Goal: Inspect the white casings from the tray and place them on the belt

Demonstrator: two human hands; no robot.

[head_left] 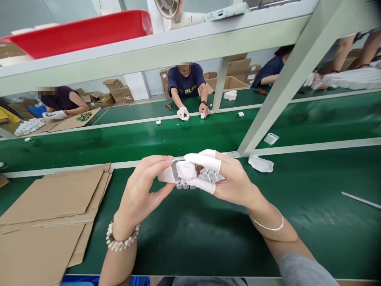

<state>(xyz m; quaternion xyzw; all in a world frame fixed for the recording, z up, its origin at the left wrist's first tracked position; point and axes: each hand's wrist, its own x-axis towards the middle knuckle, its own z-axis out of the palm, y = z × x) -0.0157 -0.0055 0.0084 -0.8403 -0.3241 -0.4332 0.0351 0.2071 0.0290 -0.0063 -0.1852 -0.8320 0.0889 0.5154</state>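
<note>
Both of my hands hold one cluster of small white plastic parts (208,176) above the green table, in the middle of the view. My left hand (143,188) pinches the cluster's left end, a flat white piece (166,174), between thumb and fingers. My right hand (229,176) grips the right side; white finger cots cover its thumb and two fingers. Beads circle my left wrist and a thin bangle my right.
Flattened cardboard sheets (50,214) lie at my left. A crumpled white cloth (261,163) and a white cup-like part (271,138) lie beyond my right hand. A slanted metal post (282,87) rises ahead. Other people work across the green belt (178,135), near boxes.
</note>
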